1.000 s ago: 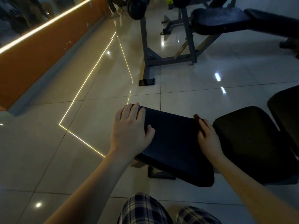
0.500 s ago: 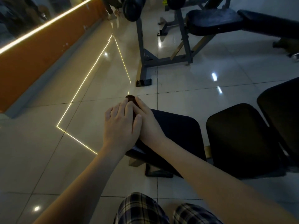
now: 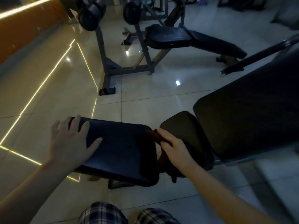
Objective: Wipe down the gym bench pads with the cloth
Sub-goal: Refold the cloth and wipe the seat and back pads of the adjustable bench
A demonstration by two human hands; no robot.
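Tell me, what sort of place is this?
Most likely a gym. A black padded bench seat sits nearest the camera, a second padded bench on a grey steel frame stands across the tiled floor, and foam roller pads top that frame.

Your left hand (image 3: 71, 141) lies flat with fingers spread; your right hand (image 3: 176, 151) is curled around the cloth (image 3: 155, 136).

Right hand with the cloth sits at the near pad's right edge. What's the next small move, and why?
Probably sweep the cloth leftward across the near pad toward the left hand. The right hand grips the cloth at the pad's right edge, the left hand rests flat on its left end, and the top between them lies uncovered.
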